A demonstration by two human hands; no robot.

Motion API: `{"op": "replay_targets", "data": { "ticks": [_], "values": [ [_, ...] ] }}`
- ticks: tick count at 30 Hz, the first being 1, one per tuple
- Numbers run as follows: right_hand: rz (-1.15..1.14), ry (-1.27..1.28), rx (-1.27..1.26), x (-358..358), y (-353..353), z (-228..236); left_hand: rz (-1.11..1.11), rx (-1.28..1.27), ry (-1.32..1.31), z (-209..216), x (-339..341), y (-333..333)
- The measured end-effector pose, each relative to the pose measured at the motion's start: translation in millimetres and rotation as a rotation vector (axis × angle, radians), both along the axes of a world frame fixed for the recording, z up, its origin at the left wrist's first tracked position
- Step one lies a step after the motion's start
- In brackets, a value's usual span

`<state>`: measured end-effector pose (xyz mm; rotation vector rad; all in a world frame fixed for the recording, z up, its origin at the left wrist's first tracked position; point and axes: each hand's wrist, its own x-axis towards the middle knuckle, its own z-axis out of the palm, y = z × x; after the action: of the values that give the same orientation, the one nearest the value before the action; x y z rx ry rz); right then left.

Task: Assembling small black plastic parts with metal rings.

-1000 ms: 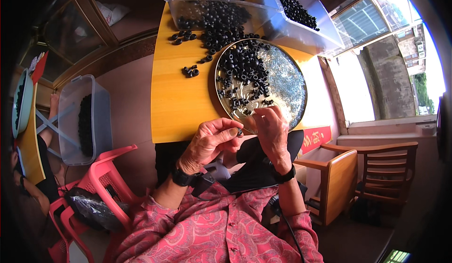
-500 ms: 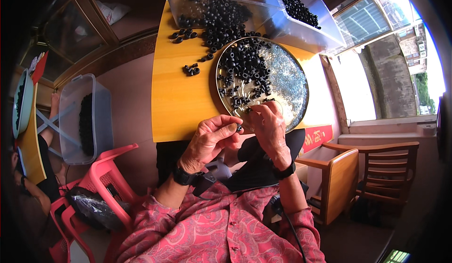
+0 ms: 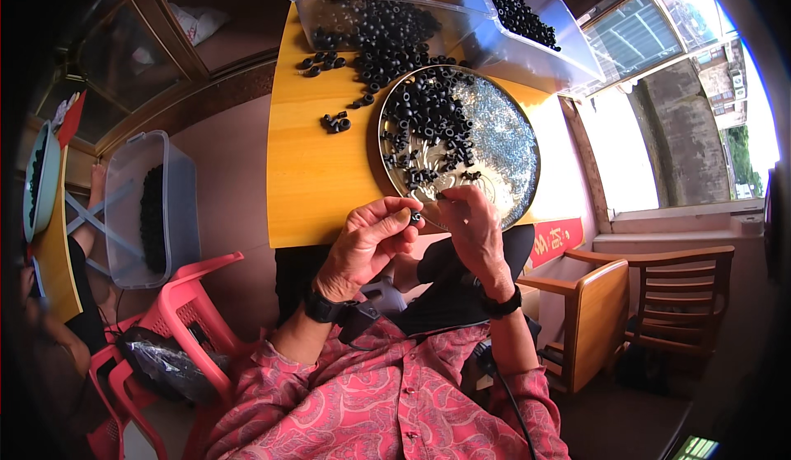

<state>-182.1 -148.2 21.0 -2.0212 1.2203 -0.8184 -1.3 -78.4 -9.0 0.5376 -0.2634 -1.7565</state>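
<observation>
My left hand (image 3: 367,241) is closed in a pinch, holding a small black ring-shaped part (image 3: 416,216) between thumb and forefinger. Close beside it, my right hand (image 3: 478,233) pinches a tiny dark piece at its fingertips, too small to name. Both hands are over the near edge of a round metal tray (image 3: 538,147). Black parts (image 3: 428,114) are heaped on the tray's left side. Across its right side lie many tiny shiny bits (image 3: 503,122).
The tray stands on a yellow table (image 3: 309,180). More black parts (image 3: 387,27) spill from a tipped clear bin, beside another clear bin (image 3: 568,68). At left are a floor bin (image 3: 177,213), pink chair (image 3: 185,295) and another person's arm (image 3: 62,336). Wooden chairs (image 3: 597,320) stand right.
My right hand has shifted slightly toward me, uncovering a few black pieces on the tray. The left hand has barely moved and still holds the black part.
</observation>
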Motion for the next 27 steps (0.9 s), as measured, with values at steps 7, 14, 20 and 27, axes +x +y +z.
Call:
{"op": "replay_targets", "data": {
  "ticks": [7,14,20,27],
  "values": [
    [-0.021,-0.506,0.507,-8.4,12.4,7.2,-0.047,0.002,-0.092,7.9,-9.4,-3.4],
    [-0.001,-0.483,0.405,-8.2,23.8,13.1,-0.065,-0.036,-0.182,10.4,-16.7,-5.0],
    [-0.028,-0.467,0.327,-13.4,27.9,5.8,-0.089,-0.033,-0.251,9.8,-19.9,-5.7],
    [-0.058,-0.395,0.207,-15.6,29.5,10.4,-0.075,-0.052,-0.126,8.6,-21.1,-9.9]
  ]
}}
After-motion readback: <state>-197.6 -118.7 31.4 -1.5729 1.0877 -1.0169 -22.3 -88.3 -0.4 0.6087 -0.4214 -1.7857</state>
